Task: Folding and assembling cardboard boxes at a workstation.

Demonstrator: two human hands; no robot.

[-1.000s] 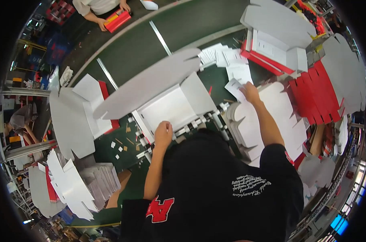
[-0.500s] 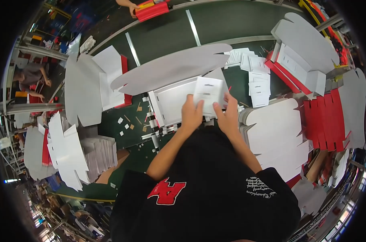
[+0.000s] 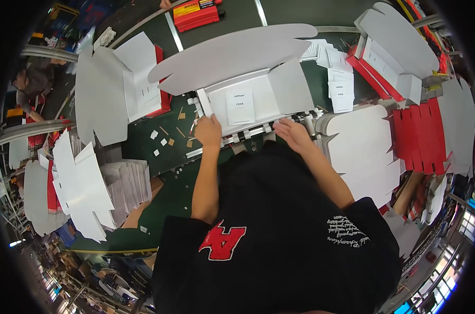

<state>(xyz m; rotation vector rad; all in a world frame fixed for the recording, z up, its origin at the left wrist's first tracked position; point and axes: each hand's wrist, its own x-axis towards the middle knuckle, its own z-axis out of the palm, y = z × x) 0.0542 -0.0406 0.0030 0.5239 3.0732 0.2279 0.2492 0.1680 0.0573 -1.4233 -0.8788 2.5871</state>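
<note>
In front of me an open white cardboard box [image 3: 279, 97] rests on a metal fixture [image 3: 255, 131], its large rounded lid tilted up at the far side. A white printed booklet [image 3: 240, 107] lies flat inside, left of the middle. My left hand [image 3: 208, 131] is at the box's near left corner, fingers closed around the edge of its side wall. Near the box's front edge, right of the booklet, my right hand [image 3: 295, 135] is empty, with its fingers stretched out.
Open red-and-white boxes stand left [image 3: 143, 94] and right [image 3: 378, 78]. Booklets [image 3: 342, 86] lie fanned beyond the right hand. Flat box blanks [image 3: 360, 152] are stacked at right, more [image 3: 83, 188] at left. A red device [image 3: 196, 15] sits on the far conveyor. Small scraps litter the green surface.
The booklet has left both hands and now lies in the box. My left hand moved left to the box corner; my right hand opened and drew back. The other person's hand let go of the red device.
</note>
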